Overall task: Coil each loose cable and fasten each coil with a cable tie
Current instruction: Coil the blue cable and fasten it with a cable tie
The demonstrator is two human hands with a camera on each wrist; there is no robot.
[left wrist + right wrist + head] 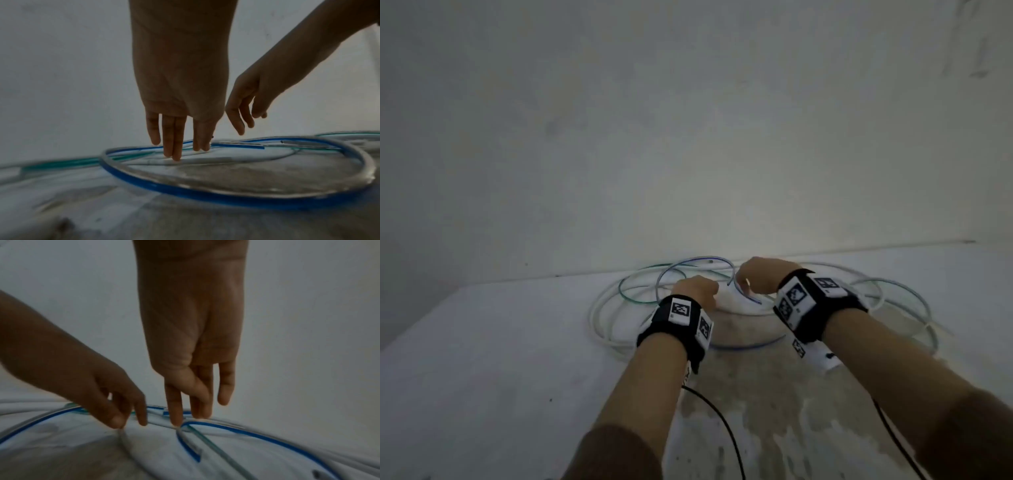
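Two bare forearms with brown sleeves pushed back are seen nearest in the head view, each wrist wrapped in a black band carrying white square tags (680, 311) printed with black block patterns; no readable words can be made out on them. Thin black leads (717, 416) trail back from the bands over a pale, stained grey-white tabletop (500, 359).

Beyond the wrists, the left hand (697, 288) is lowered onto the tangle, its fingers (173, 142) held nearly straight and pointing down, with the tips touching a pale strand; nothing is seen gripped by it. The right hand (763, 275) is likewise lowered, fingers (174, 405) extended downward and the thumb laid across them, the tips resting where a cut blue end bends; whether that end is pinched cannot be told.

Under and around both hands, several loose cables are spread in overlapping loops near the tabletop's far edge: a clear flexible cable with a blue stripe (205, 193) forming a wide ring, a clear cable with a green stripe (631, 279) toward the left, and thicker white cables (599, 325) looping outward on both sides. None is seen tied.

Farthest off, a plain grey-white wall (688, 120) rises behind the tabletop.
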